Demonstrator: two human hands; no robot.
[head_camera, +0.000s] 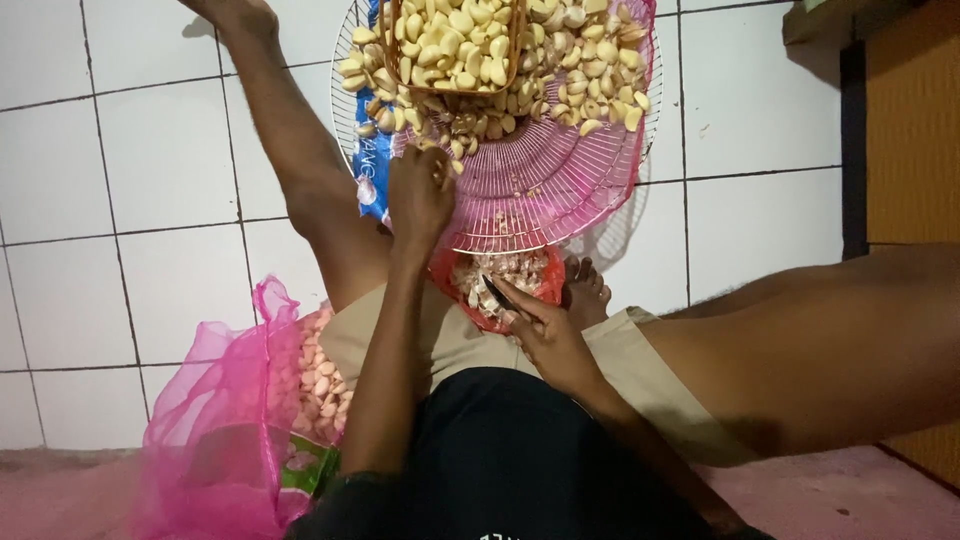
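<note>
My left hand (418, 195) reaches forward to the near edge of a heap of peeled garlic cloves (560, 70), its fingers closed among the loose cloves; whether it holds one is hidden. The cloves lie on a round pink wire grille (560, 190). My right hand (545, 335) rests near my lap and grips a small dark-bladed knife (498, 294), blade pointing up-left. Just beyond it sits a red bag of garlic skins and scraps (500, 280).
A small woven basket (455, 45) full of cloves sits on top of the heap. A pink mesh sack (230, 420) of unpeeled garlic lies at my left. My bare legs spread across the white tiled floor (130, 200). A blue wrapper (368, 170) lies under the grille's left edge.
</note>
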